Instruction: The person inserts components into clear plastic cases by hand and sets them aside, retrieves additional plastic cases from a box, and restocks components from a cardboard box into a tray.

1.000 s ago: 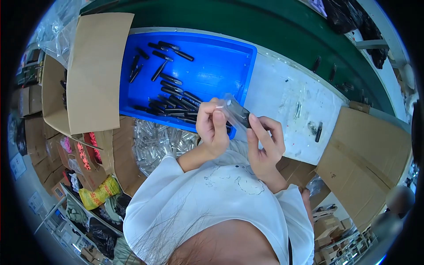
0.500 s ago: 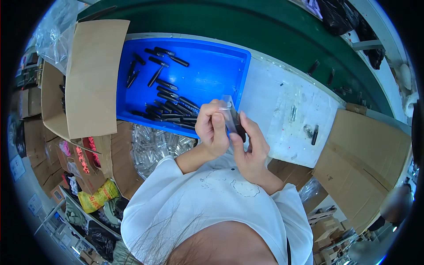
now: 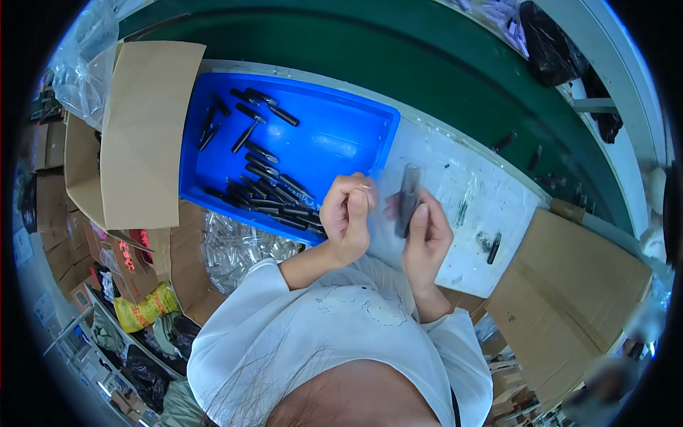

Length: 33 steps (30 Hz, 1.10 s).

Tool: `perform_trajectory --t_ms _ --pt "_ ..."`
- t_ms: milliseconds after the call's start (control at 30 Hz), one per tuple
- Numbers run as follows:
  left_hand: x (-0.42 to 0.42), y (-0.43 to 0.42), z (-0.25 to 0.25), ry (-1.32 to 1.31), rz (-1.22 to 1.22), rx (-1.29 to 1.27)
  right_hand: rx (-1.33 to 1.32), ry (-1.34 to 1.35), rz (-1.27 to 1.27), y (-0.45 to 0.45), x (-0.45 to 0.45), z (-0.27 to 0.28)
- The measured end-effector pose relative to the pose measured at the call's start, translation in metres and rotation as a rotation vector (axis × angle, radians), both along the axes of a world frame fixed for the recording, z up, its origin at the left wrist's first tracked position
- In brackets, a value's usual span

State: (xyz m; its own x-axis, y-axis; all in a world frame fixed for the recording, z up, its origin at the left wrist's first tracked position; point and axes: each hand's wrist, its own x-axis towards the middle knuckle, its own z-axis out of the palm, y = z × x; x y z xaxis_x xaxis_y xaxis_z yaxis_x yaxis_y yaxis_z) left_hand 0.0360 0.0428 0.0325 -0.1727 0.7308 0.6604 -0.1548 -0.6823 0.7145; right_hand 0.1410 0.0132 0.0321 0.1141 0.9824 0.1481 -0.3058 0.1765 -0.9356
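My right hand (image 3: 429, 231) holds a dark cylinder with a clear cap (image 3: 408, 203) upright between thumb and fingers, over the white work surface (image 3: 455, 256). To its left, my left hand (image 3: 346, 217) is curled with thumb against the fingers, near the right end of the blue bin (image 3: 395, 121). Something clear and blurred shows beside its fingertips, too faint to identify. Many black tubes (image 3: 274, 192) lie in the lower part of the bin, with several more at its upper left. The two hands are apart.
Clear plastic tubes (image 3: 238, 252) fill a box below the bin. A cardboard box (image 3: 146, 135) stands at the left, another cardboard flap (image 3: 562, 306) at the right. A green belt (image 3: 398, 53) crosses behind, with a few dark pieces. One dark tube (image 3: 494, 248) lies on the white surface.
My right hand has moved right, away from my left hand, taking the dark capped cylinder with it. My left hand stays curled. The view has shifted slightly.
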Motion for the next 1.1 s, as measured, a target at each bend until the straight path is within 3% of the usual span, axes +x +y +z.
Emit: perform_trajectory --t_ms 167,267,300,367,433,500,600,633,700,733,800,833,967,1067,1100 --pt "-0.007 0.003 -0.002 -0.002 -0.007 -0.045 0.189 -0.384 -0.422 0.107 0.044 -0.046" --pt "-0.025 -0.004 -0.005 0.061 0.025 -0.071 0.183 -0.879 -0.759 0.217 0.121 -0.119" --pt "-0.033 -0.012 -0.004 0.191 -0.018 -0.054 0.159 -1.066 -0.895 0.239 0.144 -0.141" --pt "-0.048 -0.028 -0.009 0.380 -0.056 -0.056 0.023 -1.252 -0.880 0.253 0.172 -0.167" --pt "-0.060 -0.045 -0.020 0.398 -0.026 -0.130 -0.084 -1.365 -0.789 0.248 0.166 -0.171" --pt "-0.066 -0.063 -0.028 0.423 0.024 -0.231 0.091 -1.607 -1.098 0.239 0.137 -0.177" --pt "-0.067 -0.072 -0.038 0.417 0.090 -0.144 0.402 -0.883 -0.610 0.197 0.046 -0.140" --pt "-0.070 -0.075 -0.037 0.466 0.066 -0.104 0.285 -0.616 -0.310 0.168 0.001 -0.139" --pt "-0.071 -0.085 -0.034 0.436 0.088 -0.137 0.207 -0.714 0.229 0.110 -0.072 -0.129" --pt "-0.072 -0.087 -0.034 0.402 0.112 -0.152 0.414 -1.015 0.374 0.093 -0.099 -0.139" --pt "-0.078 -0.094 -0.035 0.336 0.094 -0.182 0.278 -1.078 0.445 0.063 -0.154 -0.173" --pt "-0.082 -0.099 -0.037 0.340 0.097 -0.206 0.343 -1.100 0.261 0.051 -0.175 -0.182" --pt "-0.094 -0.111 -0.043 0.329 0.143 -0.259 0.386 -1.228 0.264 0.049 -0.209 -0.184" --pt "-0.100 -0.108 -0.044 0.131 0.185 -0.365 0.230 -1.144 0.373 0.059 -0.205 -0.189" --pt "-0.105 -0.104 -0.045 0.059 0.212 -0.369 0.192 -1.066 0.269 0.054 -0.194 -0.170"
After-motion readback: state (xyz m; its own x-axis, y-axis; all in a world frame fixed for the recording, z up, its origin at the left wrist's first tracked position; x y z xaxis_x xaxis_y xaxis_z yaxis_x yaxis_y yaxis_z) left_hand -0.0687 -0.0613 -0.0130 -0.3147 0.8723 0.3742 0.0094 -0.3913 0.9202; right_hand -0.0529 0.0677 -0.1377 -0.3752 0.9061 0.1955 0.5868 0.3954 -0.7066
